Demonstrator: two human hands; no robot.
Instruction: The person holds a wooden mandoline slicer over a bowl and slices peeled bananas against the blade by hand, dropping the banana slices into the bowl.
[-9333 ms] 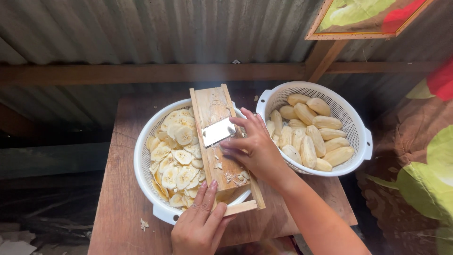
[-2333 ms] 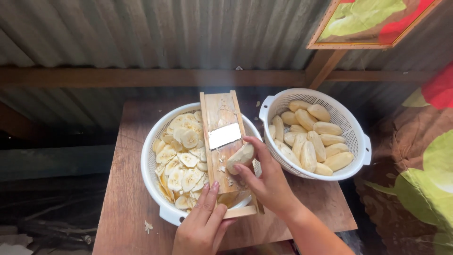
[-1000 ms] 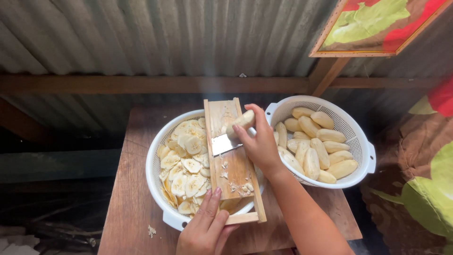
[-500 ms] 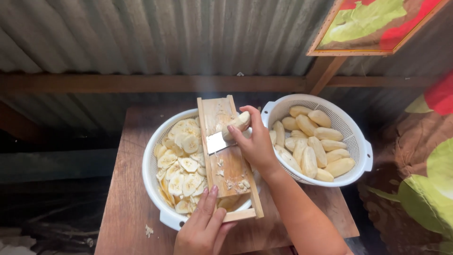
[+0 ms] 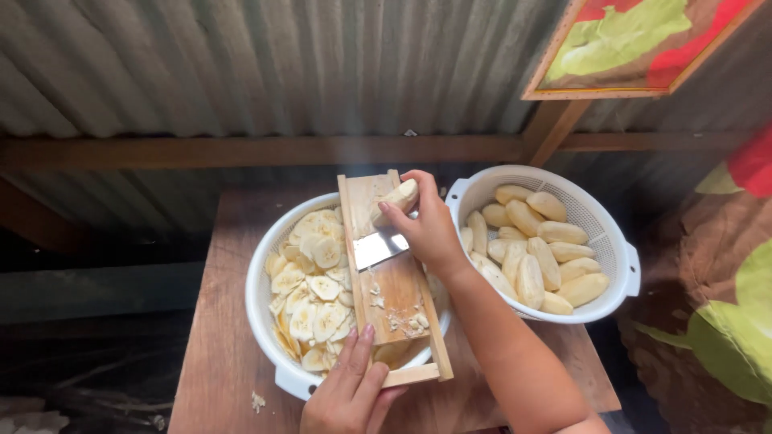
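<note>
A wooden slicer board (image 5: 396, 299) with a metal blade (image 5: 379, 248) lies tilted across a white colander (image 5: 258, 309) full of pale banana slices (image 5: 314, 277). My right hand (image 5: 426, 227) grips a peeled banana piece (image 5: 396, 198) and presses it on the board's far end, just above the blade. My left hand (image 5: 347, 390) lies on the board's near end, fingers spread flat on the wood. Crumbs of banana stick to the board below the blade.
A second white colander (image 5: 618, 241) holding several whole peeled bananas (image 5: 531, 241) stands to the right, touching the first. Both sit on a small wooden table (image 5: 217, 354). Corrugated metal wall and a wooden beam (image 5: 241, 149) run behind; patterned cloth (image 5: 716, 305) hangs at right.
My right hand has pushed the banana piece further up the board, past the blade toward the far end. The left hand stays put.
</note>
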